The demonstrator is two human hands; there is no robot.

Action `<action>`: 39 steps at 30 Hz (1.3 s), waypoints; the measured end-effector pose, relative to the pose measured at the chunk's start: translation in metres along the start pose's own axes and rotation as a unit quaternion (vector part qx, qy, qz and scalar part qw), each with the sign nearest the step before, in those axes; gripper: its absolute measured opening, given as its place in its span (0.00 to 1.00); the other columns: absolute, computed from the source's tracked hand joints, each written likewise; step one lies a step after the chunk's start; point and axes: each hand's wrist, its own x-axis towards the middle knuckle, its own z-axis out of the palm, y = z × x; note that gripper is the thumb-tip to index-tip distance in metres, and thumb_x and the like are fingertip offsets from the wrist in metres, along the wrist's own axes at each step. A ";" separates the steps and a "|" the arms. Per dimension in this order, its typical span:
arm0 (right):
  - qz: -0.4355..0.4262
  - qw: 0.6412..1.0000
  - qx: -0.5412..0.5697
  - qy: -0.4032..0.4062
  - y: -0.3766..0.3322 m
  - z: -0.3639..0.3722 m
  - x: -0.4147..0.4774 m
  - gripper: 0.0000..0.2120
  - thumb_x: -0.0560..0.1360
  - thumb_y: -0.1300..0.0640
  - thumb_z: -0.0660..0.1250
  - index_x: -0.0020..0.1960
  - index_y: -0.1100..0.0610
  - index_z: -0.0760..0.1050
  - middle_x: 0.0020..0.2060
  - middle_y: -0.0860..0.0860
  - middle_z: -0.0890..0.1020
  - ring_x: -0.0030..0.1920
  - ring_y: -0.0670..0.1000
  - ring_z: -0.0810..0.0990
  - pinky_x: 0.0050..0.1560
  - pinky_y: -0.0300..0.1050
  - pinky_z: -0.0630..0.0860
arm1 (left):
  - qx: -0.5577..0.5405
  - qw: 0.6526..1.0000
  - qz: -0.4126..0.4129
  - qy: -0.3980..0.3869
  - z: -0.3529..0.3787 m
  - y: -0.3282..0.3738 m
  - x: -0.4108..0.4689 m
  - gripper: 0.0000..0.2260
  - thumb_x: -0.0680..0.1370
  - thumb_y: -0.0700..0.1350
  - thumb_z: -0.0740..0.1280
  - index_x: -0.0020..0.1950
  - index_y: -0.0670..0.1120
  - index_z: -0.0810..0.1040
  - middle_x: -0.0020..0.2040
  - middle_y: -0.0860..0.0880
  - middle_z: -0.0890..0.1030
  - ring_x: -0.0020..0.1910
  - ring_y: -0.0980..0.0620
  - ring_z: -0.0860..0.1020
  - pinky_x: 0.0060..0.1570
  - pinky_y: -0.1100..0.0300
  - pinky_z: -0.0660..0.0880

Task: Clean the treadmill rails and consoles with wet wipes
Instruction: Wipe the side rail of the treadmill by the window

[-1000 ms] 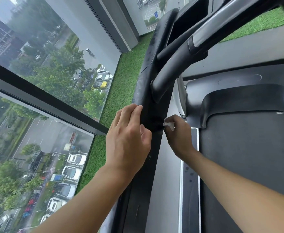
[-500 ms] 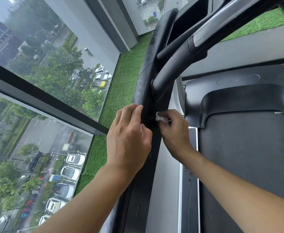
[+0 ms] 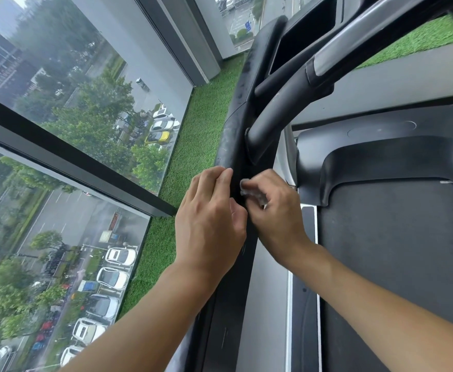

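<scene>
Now right hand (image 3: 276, 213) fingers pinch crumpled white wet wipe (image 3: 251, 192) against black treadmill rail (image 3: 234, 127). Left hand (image 3: 209, 218) rests alongside, fingers loosely straight.

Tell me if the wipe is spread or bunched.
Bunched up: the small white wet wipe is a crumpled wad pinched by the right hand against the black treadmill rail.
</scene>
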 end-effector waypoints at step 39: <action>0.118 0.992 -0.012 -0.033 0.026 0.002 -0.036 0.08 0.72 0.70 0.67 0.48 0.62 0.81 0.42 0.51 0.81 0.42 0.33 0.76 0.43 0.23 0.66 | -0.001 1.000 0.000 -0.008 -0.002 0.000 -0.001 0.21 0.73 0.43 0.59 0.64 0.37 0.77 0.58 0.44 0.79 0.57 0.43 0.76 0.57 0.54 0.73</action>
